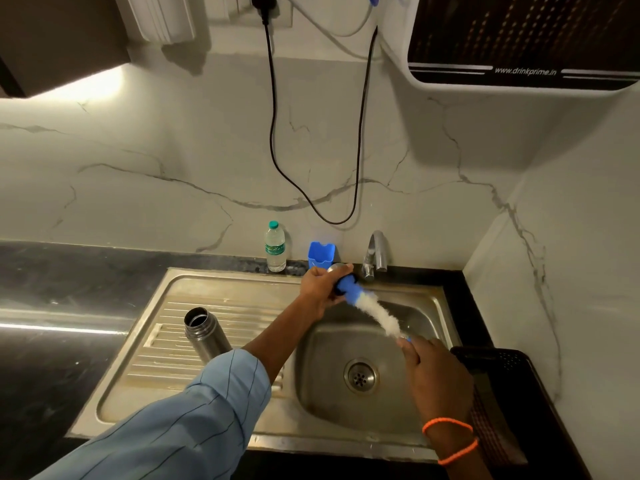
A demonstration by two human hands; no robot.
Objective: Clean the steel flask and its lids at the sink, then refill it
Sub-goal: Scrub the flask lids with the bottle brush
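The left hand (323, 287) is gripping a lid (343, 278), fingers curled round its rounded steel top and blue plastic underside, holding it over the back edge of the sink (381, 424) just in front of the tap (375, 252). The right hand (434, 370) is pinching the thin blue handle of a bottle brush (375, 311), whose fluffy white bristles are slanting up from the fingers into the blue part of the lid. The steel flask (205, 336) is standing open and lidless on the ribbed draining board (194, 327), a plain brushed-metal cylinder with a dark mouth, well apart from the lid and partly behind a light blue striped sleeve (194, 420). The sink is dull stainless steel, its bowl rounded with a perforated round drain (361, 375) in the middle. It is sitting in a glossy black desk (52, 296) that is catching a streak of light. Against the white, grey-veined marble wall a clear plastic water bottle (275, 247) with a green cap is standing, and beside it a small blue plastic cup (321, 254). A black mesh basket (498, 375) is sitting at the right edge of the sink. A black cable (273, 133) is looping down the wall from a plug, and a black-and-white water purifier (519, 43) is hanging at the upper right. Two orange threads (450, 441) are circling the right wrist.
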